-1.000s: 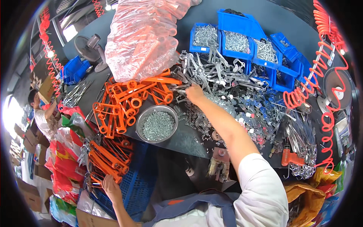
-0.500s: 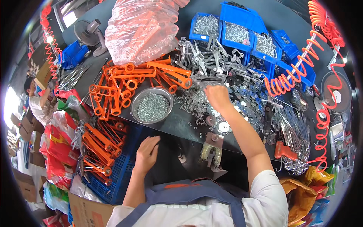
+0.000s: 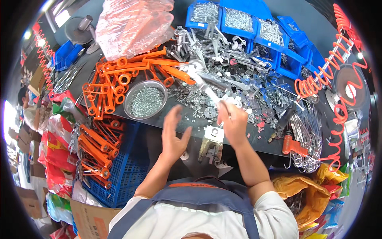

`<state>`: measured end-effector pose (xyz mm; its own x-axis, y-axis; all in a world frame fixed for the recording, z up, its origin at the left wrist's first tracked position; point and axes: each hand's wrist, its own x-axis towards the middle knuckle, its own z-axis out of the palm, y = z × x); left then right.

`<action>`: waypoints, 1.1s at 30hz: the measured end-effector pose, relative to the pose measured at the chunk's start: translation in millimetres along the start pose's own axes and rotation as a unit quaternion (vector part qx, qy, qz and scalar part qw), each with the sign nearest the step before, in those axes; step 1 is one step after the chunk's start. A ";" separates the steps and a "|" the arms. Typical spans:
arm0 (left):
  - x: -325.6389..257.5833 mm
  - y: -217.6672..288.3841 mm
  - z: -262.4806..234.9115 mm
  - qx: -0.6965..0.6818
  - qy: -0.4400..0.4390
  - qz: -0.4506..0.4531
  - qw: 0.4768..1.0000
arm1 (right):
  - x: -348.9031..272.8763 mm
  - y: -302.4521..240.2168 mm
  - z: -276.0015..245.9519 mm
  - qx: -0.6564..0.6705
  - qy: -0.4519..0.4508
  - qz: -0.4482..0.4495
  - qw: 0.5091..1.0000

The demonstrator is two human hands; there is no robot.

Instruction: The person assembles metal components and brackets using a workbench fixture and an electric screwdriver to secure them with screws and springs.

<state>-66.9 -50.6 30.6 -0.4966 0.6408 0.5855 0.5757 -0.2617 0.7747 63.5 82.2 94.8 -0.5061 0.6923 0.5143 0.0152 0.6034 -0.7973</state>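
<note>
My right hand (image 3: pixel 235 122) is closed round one end of a long silver metal lever-like part (image 3: pixel 207 88), raised over the bench. The part's far end reaches toward the pile of grey metal castings (image 3: pixel 215 47); motion blurs it. My left hand (image 3: pixel 174 133) hovers at the bench's front edge with fingers spread and nothing in them. Between my hands, a small fixture (image 3: pixel 214 134) with a pale, ring-marked top stands at that edge. Left of it is a round steel bowl (image 3: pixel 126 104) of small shiny hardware. Loose springs and washers (image 3: pixel 195 93) lie behind the fixture.
Orange handles (image 3: pixel 107 89) and a plastic-wrapped bundle (image 3: pixel 133 30) lie at the left. Blue bins (image 3: pixel 238 32) of screws stand at the back. At right are thin metal rods (image 3: pixel 306 127), an orange-handled power tool (image 3: pixel 292 145) and a red coiled hose (image 3: pixel 314 85).
My right hand has drawn back from the castings pile toward me, with the silver part now in it. My left hand has risen and moved right, its fingers spreading. The view has shifted slightly.
</note>
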 end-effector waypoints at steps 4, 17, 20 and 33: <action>-4.9 -2.6 -3.5 0.072 0.123 0.164 0.976 | -66.1 -28.6 -0.8 0.311 -0.145 0.170 0.924; -13.7 22.1 9.2 -0.155 -0.014 -0.193 0.969 | -88.0 -7.2 -10.9 0.366 -0.363 0.220 0.828; -15.3 28.8 -2.4 -0.269 -0.086 -0.323 0.903 | -65.3 60.7 -16.9 -0.101 -0.079 0.018 0.992; -36.4 21.1 0.9 -0.371 -0.133 -0.361 0.845 | -54.7 115.1 -22.9 -0.263 -0.078 -0.073 0.959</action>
<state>-36.1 -78.9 25.5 -0.3245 0.9403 -0.1025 -0.4300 -0.0502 0.9014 112.7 122.8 -17.9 -0.6582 0.5421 0.5223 0.3459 0.8340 -0.4298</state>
